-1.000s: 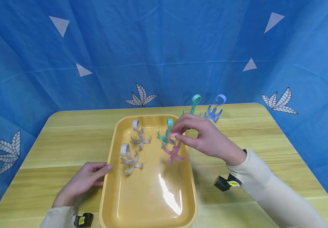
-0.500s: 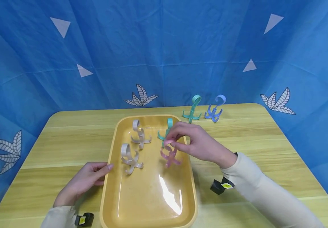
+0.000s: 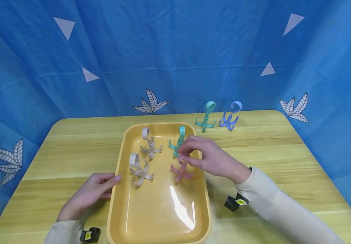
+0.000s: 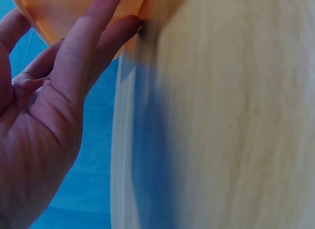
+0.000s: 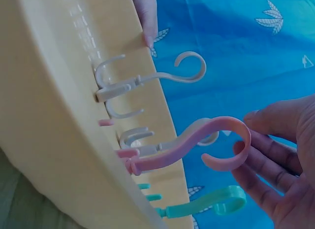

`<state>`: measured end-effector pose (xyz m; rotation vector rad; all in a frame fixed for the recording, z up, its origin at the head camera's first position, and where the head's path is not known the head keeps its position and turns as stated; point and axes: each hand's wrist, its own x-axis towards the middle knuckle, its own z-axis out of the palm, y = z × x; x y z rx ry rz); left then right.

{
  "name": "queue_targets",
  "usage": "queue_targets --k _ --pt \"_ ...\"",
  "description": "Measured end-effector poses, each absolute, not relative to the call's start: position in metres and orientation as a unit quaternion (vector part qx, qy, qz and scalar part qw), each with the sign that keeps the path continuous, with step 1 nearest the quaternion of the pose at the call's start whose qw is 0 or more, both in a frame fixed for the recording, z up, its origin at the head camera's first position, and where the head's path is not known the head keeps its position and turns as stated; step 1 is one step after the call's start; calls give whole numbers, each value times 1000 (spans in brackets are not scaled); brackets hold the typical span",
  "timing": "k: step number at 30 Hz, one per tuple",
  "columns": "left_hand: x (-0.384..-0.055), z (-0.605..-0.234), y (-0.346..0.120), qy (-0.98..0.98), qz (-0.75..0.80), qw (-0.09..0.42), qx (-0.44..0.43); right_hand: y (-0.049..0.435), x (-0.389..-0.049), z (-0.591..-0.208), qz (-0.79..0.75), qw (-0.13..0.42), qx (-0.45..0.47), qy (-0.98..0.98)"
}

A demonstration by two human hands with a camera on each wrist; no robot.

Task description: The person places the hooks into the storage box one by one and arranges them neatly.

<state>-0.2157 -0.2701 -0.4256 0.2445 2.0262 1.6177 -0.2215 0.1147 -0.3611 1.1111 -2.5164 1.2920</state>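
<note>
A pink plastic hanging hook point(image 3: 181, 171) with several upturned prongs stands at the right side of the yellow tray point(image 3: 160, 210). My right hand point(image 3: 210, 156) pinches its curved top between thumb and fingers; the right wrist view shows the curl of the pink hook point(image 5: 197, 140) at the fingertips. At the tray's left rim, my left hand point(image 3: 88, 193) holds on, thumb over the edge and fingers along the outer wall. Inside the tray stand a green hook point(image 3: 179, 139), partly hidden by the right hand, and two whitish hooks, one behind point(image 3: 151, 145) and one in front point(image 3: 140, 171).
Beyond the tray's far right corner, a second green hook point(image 3: 206, 117) and a blue hook point(image 3: 229, 118) stand on the wooden table point(image 3: 270, 152). A blue cloth point(image 3: 175, 61) hangs behind the table and along its sides.
My right hand has moved left and toward me, lowering the pink hook into the tray. The green hook behind on the table has come into full view. The left hand stays put.
</note>
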Motion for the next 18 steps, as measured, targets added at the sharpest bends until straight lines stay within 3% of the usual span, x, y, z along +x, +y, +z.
queue_targets --k 18 --pt "-216 -424 -271 750 597 269 91 124 -221 -357 406 79 348 -841"
